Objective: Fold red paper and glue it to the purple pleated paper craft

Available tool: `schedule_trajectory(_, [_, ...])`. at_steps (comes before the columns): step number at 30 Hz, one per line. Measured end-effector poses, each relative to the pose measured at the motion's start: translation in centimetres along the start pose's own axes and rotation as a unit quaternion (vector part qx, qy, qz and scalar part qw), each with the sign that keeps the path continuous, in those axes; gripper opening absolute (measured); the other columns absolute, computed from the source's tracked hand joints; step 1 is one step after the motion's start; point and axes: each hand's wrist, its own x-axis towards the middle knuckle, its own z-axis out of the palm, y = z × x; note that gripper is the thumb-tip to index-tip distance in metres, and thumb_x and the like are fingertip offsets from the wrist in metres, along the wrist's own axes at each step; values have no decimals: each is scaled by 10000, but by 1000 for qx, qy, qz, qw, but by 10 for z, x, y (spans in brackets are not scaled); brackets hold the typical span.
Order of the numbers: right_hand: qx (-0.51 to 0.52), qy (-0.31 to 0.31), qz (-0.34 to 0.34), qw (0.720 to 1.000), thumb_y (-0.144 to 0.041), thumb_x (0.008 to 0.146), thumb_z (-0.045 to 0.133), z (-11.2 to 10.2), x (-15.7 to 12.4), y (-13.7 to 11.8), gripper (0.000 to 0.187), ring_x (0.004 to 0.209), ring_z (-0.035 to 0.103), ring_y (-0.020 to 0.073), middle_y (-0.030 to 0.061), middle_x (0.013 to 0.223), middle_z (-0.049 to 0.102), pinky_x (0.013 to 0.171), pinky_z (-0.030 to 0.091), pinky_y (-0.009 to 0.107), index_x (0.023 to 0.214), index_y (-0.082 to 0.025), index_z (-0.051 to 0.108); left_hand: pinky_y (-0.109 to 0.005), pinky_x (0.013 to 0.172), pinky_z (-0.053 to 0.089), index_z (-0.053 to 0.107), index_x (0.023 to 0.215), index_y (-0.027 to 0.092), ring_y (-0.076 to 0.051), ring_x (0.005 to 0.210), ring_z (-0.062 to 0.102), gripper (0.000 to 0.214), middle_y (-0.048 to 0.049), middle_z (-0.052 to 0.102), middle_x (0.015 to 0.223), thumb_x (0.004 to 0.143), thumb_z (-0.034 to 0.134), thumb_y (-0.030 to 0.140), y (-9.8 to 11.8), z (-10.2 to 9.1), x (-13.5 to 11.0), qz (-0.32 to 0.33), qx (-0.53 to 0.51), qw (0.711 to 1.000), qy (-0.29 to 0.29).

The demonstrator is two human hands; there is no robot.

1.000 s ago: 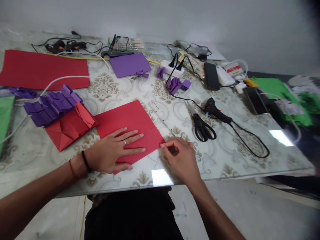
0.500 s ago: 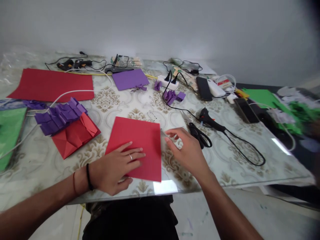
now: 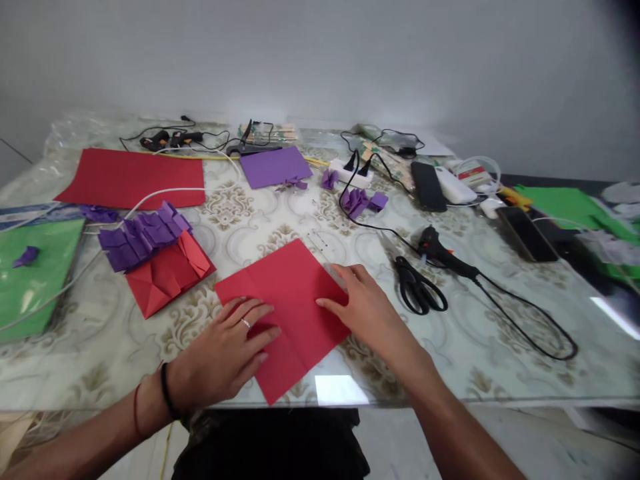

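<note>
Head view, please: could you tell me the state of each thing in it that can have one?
red sheet, opened flat, creased, under both hands.
left hand, open, palm down on the sheet's left edge.
right hand, open, fingers on the sheet's right side.
scissors, shut, lying flat.
glue gun, lying on its side, cord attached.
power strip, two plugs in.
phone, screen dark.

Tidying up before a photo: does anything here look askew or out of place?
The red paper sheet under the left hand and right hand lies skewed, one corner reaching the near edge of the table. A purple scrap sits stray on the green sheet.
</note>
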Motion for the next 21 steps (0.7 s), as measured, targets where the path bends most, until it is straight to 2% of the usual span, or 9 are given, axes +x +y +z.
schedule_trajectory(2, [-7,-11,19,1000,-344,813,831,-2,2,-2,604,862,730,309,111,1094,693,761,574,449,1376,-242,635,-661,1220,379,569,1500,197,-429,1538,391,537,-204,443,1646,997,620,380,1,6,0,-43,24,998,25])
schedule_trajectory(5, [24,-62,66,996,-333,772,868,-9,5,-6,659,846,746,339,100,957,748,703,561,424,1380,-215,645,-665,1262,312,411,1622,158,-440,1604,274,783,-229,308,1726,959,676,481,0,11,0,-55,39,997,25])
schedule_trajectory(7, [60,-92,84,990,-317,815,833,-14,6,-9,636,857,755,335,88,922,776,701,562,413,1410,-214,631,-649,1284,286,371,1638,124,-423,1606,279,854,-234,325,1719,938,696,489,-5,10,1,-45,31,998,15])
schedule_trajectory(9, [80,-89,76,990,-306,857,781,-17,6,-10,588,855,757,321,78,935,790,717,569,416,1419,-225,627,-651,1289,277,400,1614,95,-422,1584,321,860,-241,391,1682,917,710,492,-11,6,4,-35,14,999,11])
schedule_trajectory(13, [87,-52,15,995,-281,903,690,-17,4,-15,514,1025,755,333,111,1157,781,861,599,468,1410,-233,623,-654,1246,353,561,1486,112,-414,1455,490,659,-226,553,1536,954,665,486,-21,-1,17,-47,-10,999,17])
schedule_trajectory(17, [105,-91,-56,989,-432,1039,563,-22,-3,-31,446,1254,689,335,148,1370,696,1061,569,528,1432,-229,617,-646,1201,408,539,1508,88,-437,1432,504,701,-263,526,1539,946,681,483,-26,2,26,-49,18,998,22])
schedule_trajectory(19, [126,-131,-96,979,-484,1082,483,-28,-8,-37,534,1454,549,327,138,1557,579,1192,478,563,1570,-266,509,-628,1224,386,515,1524,71,-436,1467,470,735,-268,495,1571,946,680,493,-27,6,26,-41,20,999,28])
schedule_trajectory(21, [163,-180,-120,963,-494,1108,420,-35,-10,-40,613,1602,346,300,83,1735,366,1276,372,574,1689,-328,315,-609,1243,364,509,1525,61,-426,1478,460,743,-262,489,1582,956,667,512,-29,9,24,-38,15,999,34])
